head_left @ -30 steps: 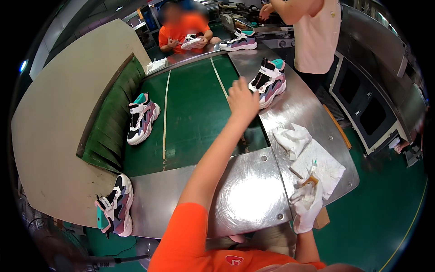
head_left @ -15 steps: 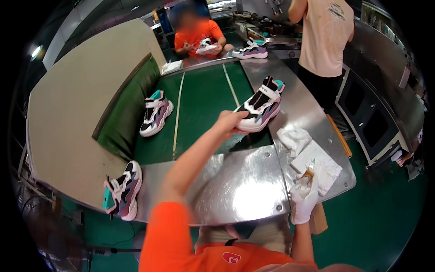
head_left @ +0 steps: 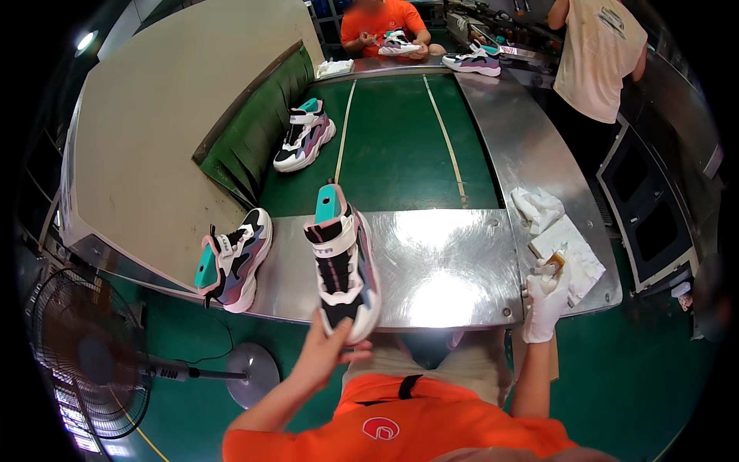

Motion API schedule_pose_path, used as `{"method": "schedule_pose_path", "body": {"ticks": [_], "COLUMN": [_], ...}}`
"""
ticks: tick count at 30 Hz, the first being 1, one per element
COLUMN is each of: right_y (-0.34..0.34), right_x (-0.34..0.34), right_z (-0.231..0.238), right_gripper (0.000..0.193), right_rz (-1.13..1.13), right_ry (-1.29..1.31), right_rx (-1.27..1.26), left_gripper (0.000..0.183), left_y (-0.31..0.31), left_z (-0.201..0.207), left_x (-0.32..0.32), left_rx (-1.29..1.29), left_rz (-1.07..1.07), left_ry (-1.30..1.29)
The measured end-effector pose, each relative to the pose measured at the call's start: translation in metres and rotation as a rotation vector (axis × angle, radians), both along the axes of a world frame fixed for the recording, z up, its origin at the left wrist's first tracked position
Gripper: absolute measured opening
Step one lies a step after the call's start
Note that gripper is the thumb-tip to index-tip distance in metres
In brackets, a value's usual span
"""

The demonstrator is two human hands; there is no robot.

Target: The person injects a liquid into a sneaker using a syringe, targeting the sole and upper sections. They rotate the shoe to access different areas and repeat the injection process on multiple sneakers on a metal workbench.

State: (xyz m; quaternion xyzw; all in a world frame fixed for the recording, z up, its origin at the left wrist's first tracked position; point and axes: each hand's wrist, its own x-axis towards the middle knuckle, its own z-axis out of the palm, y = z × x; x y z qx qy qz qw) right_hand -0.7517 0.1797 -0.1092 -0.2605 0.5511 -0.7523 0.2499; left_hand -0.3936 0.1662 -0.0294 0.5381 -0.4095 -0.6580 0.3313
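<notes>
A white, black and purple sneaker [head_left: 342,262] with a teal lining is in my bare left hand [head_left: 332,353], which grips it by the toe. The shoe is above the near metal edge of the table, its heel pointing away from me. My right hand [head_left: 545,304], in a white glove, is closed around a small amber-brown item [head_left: 556,262] with a pale tip; its kind is unclear. That hand is beside a white cloth pad [head_left: 579,258] at the right corner. A similar sneaker [head_left: 237,260] stands on the metal at the left.
Another sneaker [head_left: 305,136] is on the green belt [head_left: 400,146] by the green flap curtain [head_left: 254,127]. A crumpled white cloth [head_left: 537,208] lies at right. A co-worker [head_left: 389,27] handles a shoe beyond the belt, near another sneaker [head_left: 473,60]. A fan [head_left: 92,358] stands left.
My left hand has brought the sneaker from over the belt's right side back toward me and to the left, turning it heel-away. My right hand stays by the cloth pad. The view has shifted.
</notes>
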Motion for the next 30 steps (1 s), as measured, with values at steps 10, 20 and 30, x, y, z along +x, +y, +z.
{"method": "schedule_pose_path", "body": {"ticks": [10,20,30], "right_y": [0.023,0.017,0.075], "right_x": [0.003,-0.011,0.000], "right_z": [0.044,0.075,0.073], "right_gripper": [0.072,0.070,0.059], "right_rz": [0.233,0.362,-0.210], "right_ry": [0.074,0.171,1.659], "right_rx": [0.165,0.492,0.614], "left_gripper": [0.053,0.061,0.025], "left_y": [-0.051,-0.152,-0.068], "left_z": [0.074,0.088,0.019], "left_x": [-0.060,-0.009,-0.005], "left_rx": [-1.617,-1.349,-1.817], "left_rz": [-0.756,-0.885,-0.378], "left_ry": [-0.536,-0.792,-0.854]}}
